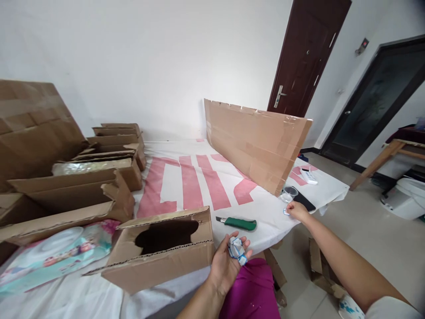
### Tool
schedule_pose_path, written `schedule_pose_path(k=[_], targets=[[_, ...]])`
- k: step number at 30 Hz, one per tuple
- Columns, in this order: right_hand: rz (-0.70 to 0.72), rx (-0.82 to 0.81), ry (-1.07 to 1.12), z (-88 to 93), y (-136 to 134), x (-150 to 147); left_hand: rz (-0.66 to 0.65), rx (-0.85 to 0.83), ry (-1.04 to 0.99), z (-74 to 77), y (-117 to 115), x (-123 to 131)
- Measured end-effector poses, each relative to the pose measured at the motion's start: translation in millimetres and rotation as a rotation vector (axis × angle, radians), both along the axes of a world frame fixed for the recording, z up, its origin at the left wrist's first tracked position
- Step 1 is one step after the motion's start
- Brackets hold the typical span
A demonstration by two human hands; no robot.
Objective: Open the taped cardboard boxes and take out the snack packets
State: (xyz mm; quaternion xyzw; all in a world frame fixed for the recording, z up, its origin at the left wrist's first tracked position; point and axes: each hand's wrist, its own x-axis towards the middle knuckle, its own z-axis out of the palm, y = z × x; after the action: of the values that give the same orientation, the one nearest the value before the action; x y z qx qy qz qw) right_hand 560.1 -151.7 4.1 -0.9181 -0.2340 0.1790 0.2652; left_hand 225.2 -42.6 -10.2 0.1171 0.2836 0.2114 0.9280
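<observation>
1. Magenta clothing (pixel 250 292) covers your lap, at the table's edge, with your left forearm (pixel 202 301) just beside it.
2. Your left hand (pixel 223 271) is palm up, its fingers loosely curled and apart; a small heap of white, blue-edged pieces (pixel 236 249) rests in it. What they are made of, you cannot tell from here.
3. Your right hand (pixel 298 211) has a narrow pinch, thumb against fingertips, holding one small white piece with a blue edge (pixel 286 212) over the table's near edge.
4. Just beyond that hand you have a clear round plastic container (pixel 291 191) and a flat black object (pixel 304 198), partly hidden by your hand.
5. Between your hands, nearer the left, a green-handled utility knife (pixel 241 223) lies on the white tablecloth (pixel 195 221) with pink print, its blade end pointing left.
6. Beside your left hand stands an open cardboard box (pixel 159 270) with a dark inside; left of it lies a wipes packet (pixel 59 254).
7. Farther left you see more open cardboard boxes (pixel 109 177). Across the table, a large cardboard panel (pixel 255 146) stands on edge, leaning slightly.
</observation>
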Motion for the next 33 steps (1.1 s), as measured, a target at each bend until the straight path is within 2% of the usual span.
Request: schedule_pose_path(k=[4, 10, 12, 15, 18, 21, 24, 27, 30, 33], targets=[[0.181, 0.143, 0.084, 15.5, 7.7, -42.6, -0.024, -0.023, 0.005, 6.4, -5.6, -3.3], [0.606, 0.278, 0.284, 19.5, 27.7, -155.1, -0.028, -0.054, 0.006, 10.2, -12.3, -5.5], [0.688, 0.293, 0.276, 19.7, 32.9, -184.5, -0.028, -0.07, 0.012, 10.3, -12.4, -6.6], [0.753, 0.326, 0.186, 24.9, 37.1, -208.4, -0.01, -0.112, 0.012, 9.0, -11.4, -9.8], [0.837, 0.35, 0.045, 33.1, 36.6, -214.3, 0.0, -0.132, 0.0, 7.0, -12.9, -17.1], [0.901, 0.37, -0.042, 36.0, 34.8, -211.3, -0.019, -0.115, -0.039, 5.0, -17.9, -34.9], [0.903, 0.425, -0.097, 27.5, 37.4, -200.5, -0.051, -0.129, -0.048, -0.5, -21.3, -69.5], [0.836, 0.47, -0.137, 6.9, 47.3, -182.1, -0.037, -0.133, -0.049, -9.4, -19.3, -119.7], [0.738, 0.458, -0.131, -21.2, 60.2, -161.4, 0.135, -0.097, -0.001, -11.3, -11.7, -175.6], [0.635, 0.472, -0.151, -48.7, 68.7, -144.6, 0.434, -0.057, 0.118, 4.3, 5.4, -227.6]])
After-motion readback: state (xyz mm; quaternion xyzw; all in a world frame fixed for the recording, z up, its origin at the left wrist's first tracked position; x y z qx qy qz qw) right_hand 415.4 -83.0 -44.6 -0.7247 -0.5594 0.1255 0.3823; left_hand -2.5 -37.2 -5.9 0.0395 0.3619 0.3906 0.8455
